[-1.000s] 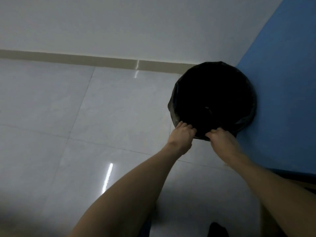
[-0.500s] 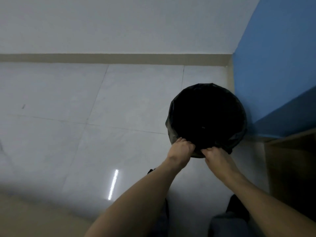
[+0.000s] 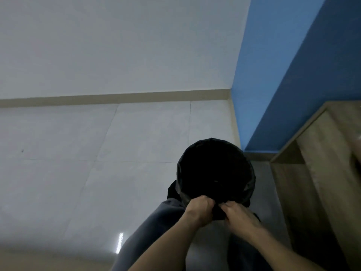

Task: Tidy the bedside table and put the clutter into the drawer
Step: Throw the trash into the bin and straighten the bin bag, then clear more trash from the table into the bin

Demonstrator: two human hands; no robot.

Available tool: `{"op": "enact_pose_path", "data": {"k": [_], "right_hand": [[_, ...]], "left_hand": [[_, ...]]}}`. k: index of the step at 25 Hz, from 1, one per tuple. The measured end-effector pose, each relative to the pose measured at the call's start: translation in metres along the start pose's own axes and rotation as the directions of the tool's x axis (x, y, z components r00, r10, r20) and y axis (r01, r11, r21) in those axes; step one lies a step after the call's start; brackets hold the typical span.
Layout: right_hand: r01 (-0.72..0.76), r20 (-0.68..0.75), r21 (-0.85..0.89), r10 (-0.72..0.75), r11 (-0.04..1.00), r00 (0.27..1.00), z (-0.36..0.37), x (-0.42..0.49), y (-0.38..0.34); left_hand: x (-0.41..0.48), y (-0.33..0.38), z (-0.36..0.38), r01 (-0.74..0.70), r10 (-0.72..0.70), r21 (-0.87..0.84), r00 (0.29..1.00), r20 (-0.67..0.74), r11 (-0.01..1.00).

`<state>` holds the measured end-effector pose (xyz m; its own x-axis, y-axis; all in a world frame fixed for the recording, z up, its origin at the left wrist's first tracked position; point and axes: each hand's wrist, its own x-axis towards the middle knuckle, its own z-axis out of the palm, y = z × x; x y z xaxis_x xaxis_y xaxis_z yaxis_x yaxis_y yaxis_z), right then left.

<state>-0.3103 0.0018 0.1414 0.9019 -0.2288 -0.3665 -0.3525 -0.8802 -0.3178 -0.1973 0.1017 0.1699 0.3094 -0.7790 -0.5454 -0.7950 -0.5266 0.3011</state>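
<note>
A round waste bin lined with a black bag point(image 3: 215, 173) is low in the middle of the view, over the tiled floor. My left hand point(image 3: 199, 210) and my right hand point(image 3: 239, 214) both grip its near rim, fingers curled over the bag's edge. The bin's inside is dark, so its contents cannot be seen. The wooden bedside table point(image 3: 324, 165) stands at the right edge, partly cut off; no drawer or clutter shows clearly.
Pale glossy floor tiles point(image 3: 97, 163) stretch to the left. A white wall with a beige skirting point(image 3: 117, 97) runs behind, and a blue wall point(image 3: 283, 85) meets it at the right corner. My grey trouser legs point(image 3: 156, 227) are below the bin.
The bin has come away from the corner toward me and the wooden table, held by both hands. The view has tilted up, showing more wall and the table.
</note>
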Motion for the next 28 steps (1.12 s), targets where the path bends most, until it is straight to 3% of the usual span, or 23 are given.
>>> {"op": "enact_pose_path", "data": {"k": [3, 6, 9, 12, 16, 19, 21, 28], "right_hand": [[-0.055, -0.113, 0.111, 0.068, 0.992, 0.991, -0.034, -0.003, 0.006], [-0.165, -0.297, 0.246, 0.237, 0.955, 0.925, -0.084, -0.008, 0.021], [-0.211, -0.516, 0.32, 0.357, 0.924, 0.779, -0.131, -0.039, 0.041], [-0.236, -0.734, 0.289, 0.373, 0.928, 0.568, -0.162, -0.098, 0.066], [-0.403, -0.79, 0.242, 0.42, 0.883, 0.446, -0.172, -0.169, 0.098], [-0.542, -0.704, 0.184, 0.495, 0.82, 0.509, -0.156, -0.203, 0.125], [-0.585, -0.64, 0.177, 0.543, 0.792, 0.543, -0.147, -0.21, 0.138], [-0.622, -0.617, 0.161, 0.57, 0.766, 0.542, -0.144, -0.217, 0.162]], "left_hand": [[0.011, 0.018, -0.031, -0.08, 0.08, -0.001, 0.992, -0.094, 0.997], [0.033, 0.053, -0.069, -0.173, 0.138, -0.113, 0.954, -0.264, 0.978], [0.049, 0.106, -0.088, -0.292, 0.192, -0.24, 0.909, -0.369, 0.926], [0.05, 0.183, -0.094, -0.416, 0.287, -0.336, 0.883, -0.371, 0.845], [0.05, 0.263, -0.095, -0.317, 0.216, -0.533, 0.945, -0.244, 0.785], [0.05, 0.3, -0.088, -0.185, 0.153, -0.649, 0.983, -0.106, 0.738], [0.059, 0.309, -0.078, -0.163, 0.131, -0.701, 0.986, -0.1, 0.694], [0.091, 0.329, -0.054, -0.108, 0.06, -0.835, 0.994, -0.09, 0.54]]}}
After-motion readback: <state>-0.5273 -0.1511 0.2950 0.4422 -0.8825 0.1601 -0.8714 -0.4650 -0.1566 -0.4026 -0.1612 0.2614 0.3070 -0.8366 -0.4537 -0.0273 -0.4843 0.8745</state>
